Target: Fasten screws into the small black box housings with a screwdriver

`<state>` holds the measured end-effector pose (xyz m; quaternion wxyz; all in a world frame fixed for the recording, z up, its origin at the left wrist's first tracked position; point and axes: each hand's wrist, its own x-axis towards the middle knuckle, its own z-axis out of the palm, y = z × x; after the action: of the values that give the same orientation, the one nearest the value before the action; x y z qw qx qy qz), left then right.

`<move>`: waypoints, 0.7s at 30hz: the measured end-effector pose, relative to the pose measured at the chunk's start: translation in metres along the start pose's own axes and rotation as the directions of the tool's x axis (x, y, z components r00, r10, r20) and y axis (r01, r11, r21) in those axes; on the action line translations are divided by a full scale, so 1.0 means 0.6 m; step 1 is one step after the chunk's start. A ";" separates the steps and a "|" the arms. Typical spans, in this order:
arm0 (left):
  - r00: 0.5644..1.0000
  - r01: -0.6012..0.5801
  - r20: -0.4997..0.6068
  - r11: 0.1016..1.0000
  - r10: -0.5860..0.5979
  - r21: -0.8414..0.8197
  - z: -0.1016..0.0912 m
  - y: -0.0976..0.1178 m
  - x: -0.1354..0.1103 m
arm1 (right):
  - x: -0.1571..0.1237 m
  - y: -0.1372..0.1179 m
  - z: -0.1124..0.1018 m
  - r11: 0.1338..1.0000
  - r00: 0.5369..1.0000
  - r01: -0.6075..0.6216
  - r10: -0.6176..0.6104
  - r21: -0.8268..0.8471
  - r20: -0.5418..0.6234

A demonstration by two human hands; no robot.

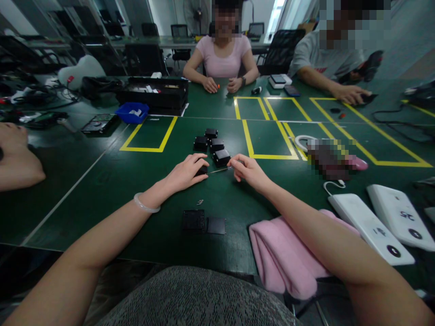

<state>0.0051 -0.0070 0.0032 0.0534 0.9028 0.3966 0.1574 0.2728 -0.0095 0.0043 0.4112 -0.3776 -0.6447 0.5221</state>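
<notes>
My left hand (188, 173) is closed around a small black box (202, 170) on the green table, its fingers over the top and its thumb at the near side. My right hand (247, 169) pinches a thin screwdriver (219, 170), whose metal shaft points left at the side of that box. Whether the tip touches it I cannot tell. Just beyond my hands several similar black boxes (222, 156) stand close together. Nearer to me lie a few small screws (200, 202), an open black case half (193, 220) and a flat black cover (216, 225).
A pink towel (282, 253) lies under my right forearm, with white power banks (372, 228) beyond it. A blue bin (132, 112) and a long black box (152, 96) stand at the back left. Two people sit opposite; another person's arm (20, 158) rests at left.
</notes>
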 end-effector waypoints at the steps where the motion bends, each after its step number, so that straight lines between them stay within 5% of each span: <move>1: 1.000 0.001 0.001 1.000 -0.001 -0.001 0.000 0.000 0.000 | 0.000 0.001 0.000 1.000 1.000 0.001 -0.001 -0.003 0.000; 21: 1.000 0.008 0.010 1.000 -0.008 -0.027 -0.001 0.000 -0.001 | -0.002 -0.003 0.000 1.000 1.000 -0.004 0.004 -0.008 -0.003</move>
<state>0.0046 -0.0073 0.0037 0.0681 0.9011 0.3979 0.1581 0.2730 -0.0107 0.0057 0.4095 -0.3814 -0.6455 0.5198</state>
